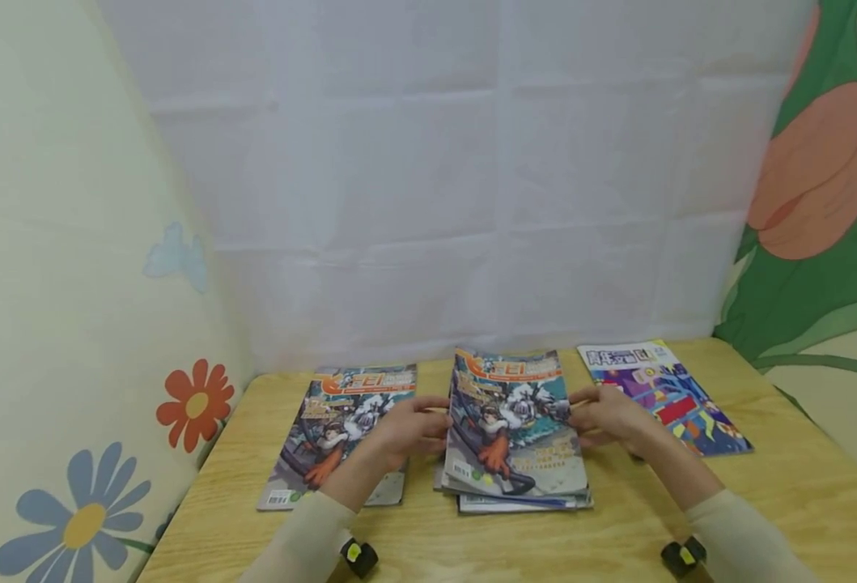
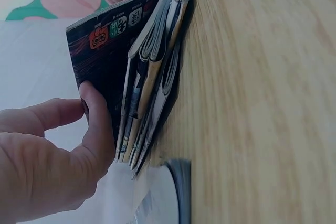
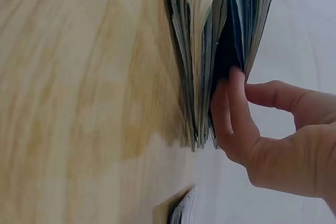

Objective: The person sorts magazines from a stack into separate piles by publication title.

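Observation:
In the head view, a magazine with a colourful comic cover lies on top of a stack of magazines at the middle of the table. My left hand pinches its left edge, and my right hand its right edge. The left wrist view has my left hand on the raised edge, whose dark underside shows above the other magazines. From the right wrist, fingers of my right hand reach under the lifted magazine, with the thumb against its other side.
Left of the stack lies a magazine with the same cover. A purple and blue magazine is at the back right of the wooden table. Behind the table hangs a white sheet; painted walls flank both sides.

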`<state>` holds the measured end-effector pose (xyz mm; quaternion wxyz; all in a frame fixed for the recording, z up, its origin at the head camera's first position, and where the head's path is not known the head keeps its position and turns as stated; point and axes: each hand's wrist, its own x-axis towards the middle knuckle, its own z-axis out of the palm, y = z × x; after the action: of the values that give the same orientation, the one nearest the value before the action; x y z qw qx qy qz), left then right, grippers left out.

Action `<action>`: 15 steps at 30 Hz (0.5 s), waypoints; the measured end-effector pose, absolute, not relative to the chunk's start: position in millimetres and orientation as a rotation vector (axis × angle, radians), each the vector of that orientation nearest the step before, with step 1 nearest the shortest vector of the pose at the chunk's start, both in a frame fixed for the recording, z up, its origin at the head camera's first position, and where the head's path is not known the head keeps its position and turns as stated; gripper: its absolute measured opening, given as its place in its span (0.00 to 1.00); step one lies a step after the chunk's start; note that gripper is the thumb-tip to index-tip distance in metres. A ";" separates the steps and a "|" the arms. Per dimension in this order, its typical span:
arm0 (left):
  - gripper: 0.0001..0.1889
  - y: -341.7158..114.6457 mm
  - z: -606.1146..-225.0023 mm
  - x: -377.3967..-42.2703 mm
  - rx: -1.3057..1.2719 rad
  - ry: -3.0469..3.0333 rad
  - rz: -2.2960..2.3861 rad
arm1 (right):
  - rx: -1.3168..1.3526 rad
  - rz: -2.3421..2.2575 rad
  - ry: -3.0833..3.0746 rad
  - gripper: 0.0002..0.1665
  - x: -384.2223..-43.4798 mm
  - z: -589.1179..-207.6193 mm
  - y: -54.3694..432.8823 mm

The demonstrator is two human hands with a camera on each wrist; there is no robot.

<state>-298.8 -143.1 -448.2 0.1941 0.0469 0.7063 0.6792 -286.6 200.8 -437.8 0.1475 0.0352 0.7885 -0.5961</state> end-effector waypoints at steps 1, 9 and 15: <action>0.26 -143.5 -447.8 -298.5 0.128 1.979 1.908 | 0.091 -1.718 2.264 0.32 -286.5 -437.1 200.5; 0.26 -145.3 -444.9 -297.2 0.113 1.978 1.905 | 0.027 -1.715 2.270 0.32 -283.6 -434.8 198.3; 0.26 -146.0 -445.2 -296.7 0.129 1.981 1.912 | 0.044 -1.698 2.291 0.31 -282.6 -431.0 195.7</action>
<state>-296.7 -146.0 -445.2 0.1916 0.0461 0.7055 0.6808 -282.6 195.7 -431.0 0.1443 0.0154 0.7949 -0.5891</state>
